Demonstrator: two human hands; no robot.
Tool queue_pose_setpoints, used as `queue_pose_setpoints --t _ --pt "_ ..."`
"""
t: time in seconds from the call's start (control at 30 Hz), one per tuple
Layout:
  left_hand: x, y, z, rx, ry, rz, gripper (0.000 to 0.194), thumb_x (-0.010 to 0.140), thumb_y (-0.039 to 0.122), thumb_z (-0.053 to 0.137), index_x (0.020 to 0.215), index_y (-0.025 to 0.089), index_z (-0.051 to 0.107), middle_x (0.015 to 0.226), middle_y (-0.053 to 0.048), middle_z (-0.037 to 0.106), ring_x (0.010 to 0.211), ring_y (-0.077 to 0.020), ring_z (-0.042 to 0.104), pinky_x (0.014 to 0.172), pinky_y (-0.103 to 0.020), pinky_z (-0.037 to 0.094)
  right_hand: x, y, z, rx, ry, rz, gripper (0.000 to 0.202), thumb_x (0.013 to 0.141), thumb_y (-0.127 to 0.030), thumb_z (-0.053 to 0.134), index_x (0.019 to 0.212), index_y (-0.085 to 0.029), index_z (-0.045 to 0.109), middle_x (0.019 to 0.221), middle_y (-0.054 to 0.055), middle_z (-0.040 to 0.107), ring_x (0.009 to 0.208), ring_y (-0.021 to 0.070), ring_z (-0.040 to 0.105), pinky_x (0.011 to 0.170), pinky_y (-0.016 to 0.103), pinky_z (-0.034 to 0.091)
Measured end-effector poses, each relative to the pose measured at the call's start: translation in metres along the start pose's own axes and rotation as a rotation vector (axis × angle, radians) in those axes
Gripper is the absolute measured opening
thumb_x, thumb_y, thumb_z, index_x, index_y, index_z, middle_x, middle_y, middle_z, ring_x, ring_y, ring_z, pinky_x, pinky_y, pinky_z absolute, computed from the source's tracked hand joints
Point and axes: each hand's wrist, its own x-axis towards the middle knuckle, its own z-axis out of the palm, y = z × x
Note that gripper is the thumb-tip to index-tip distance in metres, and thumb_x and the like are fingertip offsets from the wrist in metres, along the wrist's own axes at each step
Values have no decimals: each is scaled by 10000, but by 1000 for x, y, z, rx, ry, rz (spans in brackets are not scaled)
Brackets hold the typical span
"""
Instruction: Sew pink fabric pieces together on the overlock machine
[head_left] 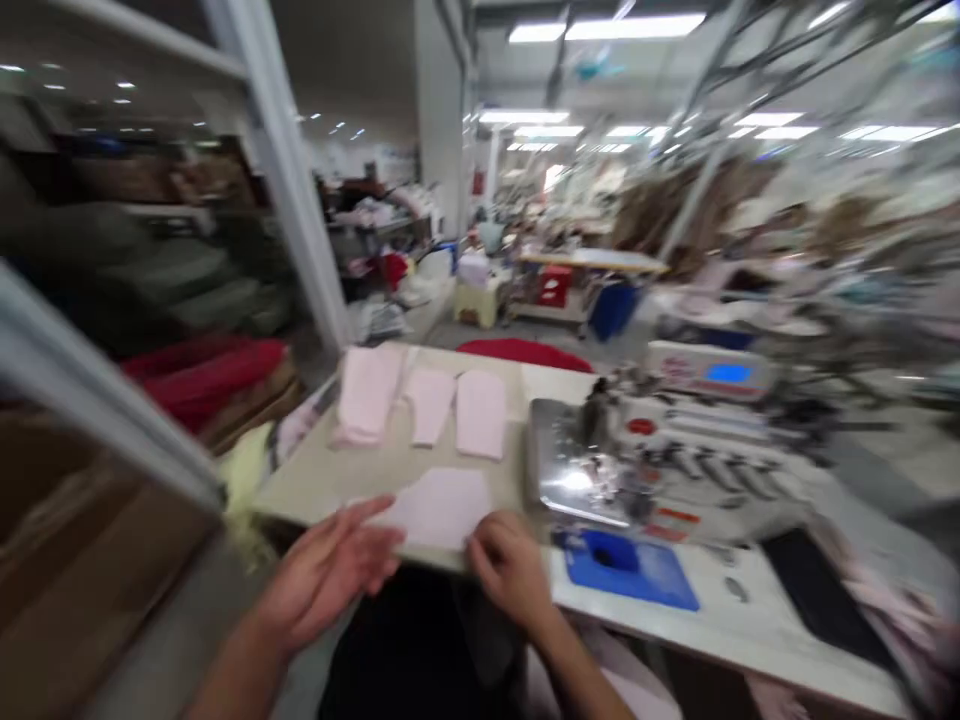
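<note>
A pale pink cut fabric piece [442,508] lies flat at the table's near edge, between my two hands. My left hand [337,560] hovers at its left end, fingers stretched out and holding nothing. At the fabric's lower right corner, my right hand [510,565] is closed, thumb and fingers pinching the edge. Farther back on the table lie more pink pieces: a larger folded stack [367,395] on the left, a narrower shaped piece [431,405] in the middle and a rounded one [481,413] on the right. The picture is somewhat blurred.
An overlock sewing machine [675,420] with a metal plate [574,470] stands right of the fabric. A blue tray [630,570] sits before it on the white table. Metal posts [289,170] and red cloth [210,375] are on the left; a red seat [525,352] shows behind the table.
</note>
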Motion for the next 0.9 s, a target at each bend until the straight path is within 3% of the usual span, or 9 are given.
queue_pose_setpoints --t 0.03,0.1,0.2,0.3,0.63,0.9 --pt "-14 2 3 -27 31 22 458 969 417 580 1340 148 569 1167 -149 700 904 -223 702 708 -329 570 1 2 1 13 -26 17 207 952 -268 570 756 -211 603 784 51 615 784 220 579 714 370 460" --pt "-18 5 18 -88 21 59 499 992 453 515 1365 124 563 1198 -197 705 920 -254 718 702 -322 556 3 4 -2 28 -47 21 196 951 -255 580 761 -214 595 796 48 610 794 216 570 736 367 442" --pt "2 7 43 -156 -55 63 497 1019 452 443 1355 113 580 1244 -210 696 966 -267 723 742 -329 557 1 1 -10 26 -48 7 186 954 -244 581 770 -218 591 789 41 603 790 212 563 739 359 429" --pt "15 5 55 -207 -117 18 494 1035 440 399 1353 111 585 1237 -202 704 964 -254 727 753 -325 557 0 -2 -10 11 -41 5 180 955 -236 581 776 -218 590 791 39 602 792 211 561 741 358 426" --pt "24 4 56 -319 -162 -51 542 1044 464 362 1405 96 531 1139 -185 746 863 -226 731 705 -325 544 2 0 -11 37 -42 28 199 954 -232 585 756 -217 574 779 35 596 779 206 559 729 359 427" --pt "23 4 52 -342 -120 -55 584 1041 458 368 1475 74 438 890 -137 766 658 -183 662 612 -312 500 10 1 -9 71 -23 11 176 941 -211 593 766 -222 583 773 35 606 775 202 576 734 365 455"
